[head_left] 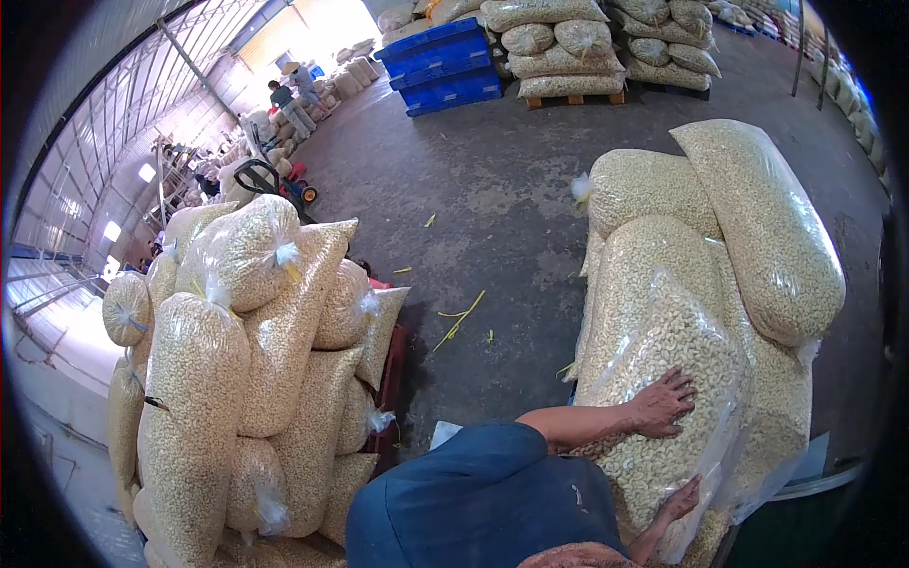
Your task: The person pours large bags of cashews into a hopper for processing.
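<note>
Palm down with its fingers spread, my left hand (pixel 666 405) lies on a clear plastic sack of pale, curved nuts or kernels (pixel 653 350). Lower down, near the same sack's right edge, my right hand (pixel 678 500) rests on the plastic, fingers extended and partly foreshortened. The sack lies slanted on top of a pile, its loose plastic edge showing at the right. Beneath it are other full sacks (pixel 653 251). A long full sack (pixel 772 232) lies at the pile's upper right.
At the left stands a tall pile of tied sacks (pixel 194 388). Yellow strips (pixel 459 322) lie on the concrete floor (pixel 473 208) between the piles. Farther back are blue pallets (pixel 440 71), stacked sacks (pixel 568 66), a pallet jack (pixel 260 178) and two people (pixel 289 106) near other sacks.
</note>
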The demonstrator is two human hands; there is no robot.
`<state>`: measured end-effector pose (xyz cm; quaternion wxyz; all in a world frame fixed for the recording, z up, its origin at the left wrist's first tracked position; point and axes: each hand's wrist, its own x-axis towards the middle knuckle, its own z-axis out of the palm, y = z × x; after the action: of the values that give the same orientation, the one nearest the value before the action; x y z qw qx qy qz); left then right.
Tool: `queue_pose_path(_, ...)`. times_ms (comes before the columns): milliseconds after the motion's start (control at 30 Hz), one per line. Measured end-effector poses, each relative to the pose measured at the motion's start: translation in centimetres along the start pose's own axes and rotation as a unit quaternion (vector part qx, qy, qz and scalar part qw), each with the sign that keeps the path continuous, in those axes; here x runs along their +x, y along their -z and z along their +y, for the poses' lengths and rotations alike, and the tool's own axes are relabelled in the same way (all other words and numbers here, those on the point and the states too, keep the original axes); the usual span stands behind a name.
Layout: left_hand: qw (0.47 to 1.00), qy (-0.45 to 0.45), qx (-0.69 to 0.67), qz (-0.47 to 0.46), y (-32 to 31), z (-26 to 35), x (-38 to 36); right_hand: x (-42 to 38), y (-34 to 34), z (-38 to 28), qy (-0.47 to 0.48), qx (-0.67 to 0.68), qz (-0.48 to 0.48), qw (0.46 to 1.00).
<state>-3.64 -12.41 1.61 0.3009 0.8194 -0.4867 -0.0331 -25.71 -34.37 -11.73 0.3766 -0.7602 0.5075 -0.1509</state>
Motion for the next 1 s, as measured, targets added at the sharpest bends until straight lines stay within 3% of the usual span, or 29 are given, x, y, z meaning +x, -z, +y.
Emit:
queue_pose_path(133,1.000,0.002,-0.004,0.003,0.0,0.1,-0.1,-1.4,1.1,-2.9,-0.021,-0.004,-0.010,1.000)
queue_pose_path(667,1.000,0.000,-0.003,-0.004,-0.5,-0.3,0.0,0.1,0.3,-0.5,-0.041,-0.007,-0.028,0.999)
queue_pose_path(867,1.000,-0.007,-0.002,0.006,-1.0,-0.6,-0.1,-0.7,0.6,-1.0,0.021,0.032,-0.023,0.999)
queue_pose_path(1000,1.000,-0.010,-0.003,0.006,-0.8,-0.6,-0.1,-1.8,1.4,-3.3,-0.015,0.017,-0.038,0.999)
